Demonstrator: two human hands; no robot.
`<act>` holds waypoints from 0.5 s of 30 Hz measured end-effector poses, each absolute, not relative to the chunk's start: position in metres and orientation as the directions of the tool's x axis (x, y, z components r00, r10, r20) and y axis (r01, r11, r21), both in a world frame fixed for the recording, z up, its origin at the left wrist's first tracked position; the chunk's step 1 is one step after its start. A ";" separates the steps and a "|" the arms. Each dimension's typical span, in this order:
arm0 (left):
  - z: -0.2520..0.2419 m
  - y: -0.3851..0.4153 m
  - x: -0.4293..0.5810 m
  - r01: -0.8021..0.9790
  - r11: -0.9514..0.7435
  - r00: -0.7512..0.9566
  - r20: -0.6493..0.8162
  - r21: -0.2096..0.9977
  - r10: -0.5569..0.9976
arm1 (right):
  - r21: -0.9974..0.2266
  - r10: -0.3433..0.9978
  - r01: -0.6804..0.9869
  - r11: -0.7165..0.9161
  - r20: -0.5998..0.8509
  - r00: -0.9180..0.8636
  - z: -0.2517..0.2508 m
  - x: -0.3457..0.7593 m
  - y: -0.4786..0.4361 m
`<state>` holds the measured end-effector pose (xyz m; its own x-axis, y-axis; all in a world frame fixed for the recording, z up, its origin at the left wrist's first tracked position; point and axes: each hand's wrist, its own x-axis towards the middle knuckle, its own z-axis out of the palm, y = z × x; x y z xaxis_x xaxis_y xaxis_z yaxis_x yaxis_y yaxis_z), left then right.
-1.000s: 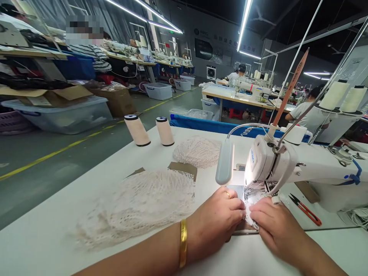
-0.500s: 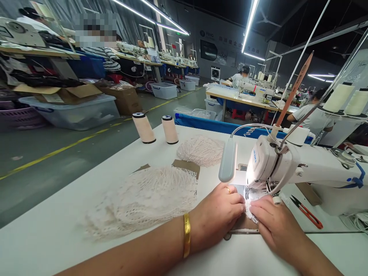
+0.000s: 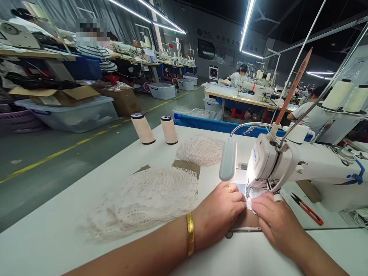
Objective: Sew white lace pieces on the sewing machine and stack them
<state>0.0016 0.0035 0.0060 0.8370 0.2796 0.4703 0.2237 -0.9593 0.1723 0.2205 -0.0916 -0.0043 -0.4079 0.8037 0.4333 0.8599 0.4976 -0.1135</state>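
White lace is gripped by the left hand and right hand at the sewing machine. Orange snips are seen nearby on the surface.

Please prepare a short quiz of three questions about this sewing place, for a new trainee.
1. True or false: the left hand and the right hand are both at the white fabric by the sewing machine.
2. On which arm is the gold bracelet worn? A) right B) left C) both
3. How many peach thread cones stand on the white table?

Key: 1. true; 2. B; 3. two
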 end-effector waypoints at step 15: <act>0.011 0.037 0.018 0.437 -0.818 0.780 0.296 0.373 0.552 | -0.078 0.864 0.940 0.332 0.425 -0.270 -0.025 0.227 -0.080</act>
<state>0.0180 0.0368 0.0114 0.7797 0.5517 0.2962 0.4374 -0.8183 0.3729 0.2271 -0.0799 -0.0252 -0.2698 0.8639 0.4252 0.9400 0.3321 -0.0783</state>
